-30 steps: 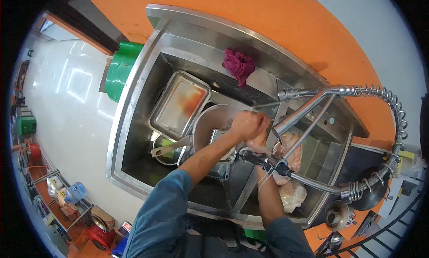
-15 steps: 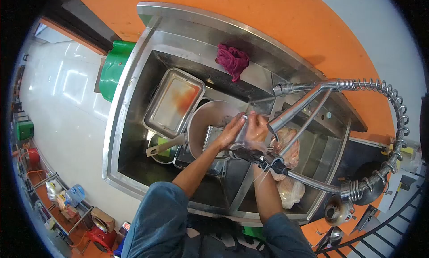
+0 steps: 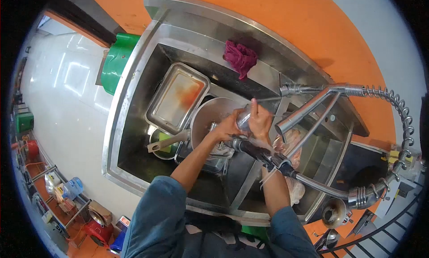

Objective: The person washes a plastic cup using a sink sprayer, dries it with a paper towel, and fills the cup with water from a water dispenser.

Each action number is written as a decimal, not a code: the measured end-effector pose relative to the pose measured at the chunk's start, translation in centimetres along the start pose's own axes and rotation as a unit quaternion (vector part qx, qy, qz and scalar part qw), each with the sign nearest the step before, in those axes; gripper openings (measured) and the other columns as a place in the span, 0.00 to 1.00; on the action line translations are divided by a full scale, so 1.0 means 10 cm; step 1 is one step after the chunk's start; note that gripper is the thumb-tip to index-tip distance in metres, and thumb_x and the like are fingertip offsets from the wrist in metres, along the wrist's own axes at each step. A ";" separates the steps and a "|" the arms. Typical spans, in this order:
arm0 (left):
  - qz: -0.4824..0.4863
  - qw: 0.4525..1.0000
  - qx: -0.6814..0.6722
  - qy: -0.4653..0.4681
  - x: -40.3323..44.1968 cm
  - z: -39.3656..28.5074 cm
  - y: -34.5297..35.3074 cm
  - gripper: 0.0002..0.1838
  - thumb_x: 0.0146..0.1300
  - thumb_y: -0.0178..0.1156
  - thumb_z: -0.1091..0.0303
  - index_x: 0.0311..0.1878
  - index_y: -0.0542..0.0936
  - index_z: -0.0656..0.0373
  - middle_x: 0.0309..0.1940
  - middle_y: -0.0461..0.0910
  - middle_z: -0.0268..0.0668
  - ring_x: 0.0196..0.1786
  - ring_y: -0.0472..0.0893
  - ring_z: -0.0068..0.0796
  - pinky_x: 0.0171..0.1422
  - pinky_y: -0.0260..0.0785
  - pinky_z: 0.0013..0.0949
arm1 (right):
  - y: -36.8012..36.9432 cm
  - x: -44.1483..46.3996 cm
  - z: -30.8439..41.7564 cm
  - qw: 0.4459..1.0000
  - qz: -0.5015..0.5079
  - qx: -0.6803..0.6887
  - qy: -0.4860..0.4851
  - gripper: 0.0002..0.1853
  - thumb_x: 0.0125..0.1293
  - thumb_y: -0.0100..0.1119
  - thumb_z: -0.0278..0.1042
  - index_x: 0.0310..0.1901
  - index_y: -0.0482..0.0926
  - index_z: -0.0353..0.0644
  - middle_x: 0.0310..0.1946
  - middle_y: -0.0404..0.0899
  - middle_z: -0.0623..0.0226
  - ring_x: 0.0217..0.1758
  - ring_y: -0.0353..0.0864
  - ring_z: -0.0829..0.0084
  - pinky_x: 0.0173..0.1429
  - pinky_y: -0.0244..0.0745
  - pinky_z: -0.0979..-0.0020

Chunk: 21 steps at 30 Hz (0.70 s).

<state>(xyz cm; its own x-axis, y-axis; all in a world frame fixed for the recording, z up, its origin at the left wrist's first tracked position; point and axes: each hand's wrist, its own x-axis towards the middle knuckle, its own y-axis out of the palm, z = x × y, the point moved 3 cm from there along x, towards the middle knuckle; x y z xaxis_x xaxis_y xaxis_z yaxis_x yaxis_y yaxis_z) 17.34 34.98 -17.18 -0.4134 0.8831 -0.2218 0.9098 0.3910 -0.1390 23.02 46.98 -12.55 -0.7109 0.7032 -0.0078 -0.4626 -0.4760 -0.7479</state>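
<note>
Over the divider of the sink [image 3: 109, 137], my left hand [image 3: 229, 126] wraps round a shiny, see-through grey container [image 3: 243, 118], its exact kind unclear. My right hand [image 3: 260, 122] is closed against the container's right side, thumb pointing up and slightly blurred. Just below the hands hangs a black spray head [image 3: 257, 151] on a steel hose, and whitish streaks of water show about it. Beneath my left hand is a light-coloured pan [image 3: 201, 117] with a long beige handle [image 3: 169, 142]; other dishes inside it are partly hidden.
A steel tray [image 3: 176, 97] with an orange-red stain lies in the left basin. Bagged raw meat [image 3: 292, 144] sits in the right basin. On the back ledge is a maroon cloth [image 3: 240, 58]. The spring faucet [image 3: 308, 101] arches over the right side.
The container has turned between my hands, and my right hand has closed from a flatter pose with its thumb now up. The spray head sits lower right in view; the view shifted slightly.
</note>
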 end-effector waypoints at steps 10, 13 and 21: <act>0.094 0.985 0.060 -0.133 -0.11 0.06 0.01 0.49 0.48 0.71 0.58 0.69 0.55 0.62 0.53 0.75 0.51 0.54 0.77 0.49 0.59 0.69 0.44 | 0.17 0.06 -0.21 0.961 0.264 -0.019 0.080 0.27 0.69 0.50 0.51 0.22 0.78 0.32 0.14 0.75 0.54 0.21 0.80 0.62 0.30 0.68 0.57; -0.009 0.964 0.259 -0.065 -0.15 -0.08 0.09 0.51 0.45 0.72 0.59 0.70 0.52 0.60 0.50 0.75 0.57 0.51 0.76 0.59 0.54 0.71 0.48 | 0.20 0.04 -0.15 0.952 0.245 0.083 0.160 0.28 0.70 0.48 0.51 0.23 0.78 0.32 0.14 0.74 0.51 0.22 0.80 0.61 0.30 0.68 0.54; 0.202 0.833 -0.441 -0.266 -0.10 0.45 0.03 0.32 0.53 0.70 0.57 0.57 0.72 0.63 0.41 0.80 0.37 0.40 0.80 0.26 0.44 0.75 0.29 | 0.06 -0.04 -0.11 0.997 -0.015 0.051 0.050 0.27 0.73 0.42 0.49 0.27 0.78 0.34 0.20 0.73 0.44 0.27 0.78 0.50 0.32 0.68 0.54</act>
<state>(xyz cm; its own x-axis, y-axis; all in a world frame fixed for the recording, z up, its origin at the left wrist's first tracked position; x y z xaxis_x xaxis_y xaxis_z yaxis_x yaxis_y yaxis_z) 17.83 33.04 -21.31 0.1885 0.8406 -0.5078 0.5538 0.3360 0.7618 23.60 47.02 -13.70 -0.6413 0.7652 -0.0566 -0.5379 -0.5010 -0.6780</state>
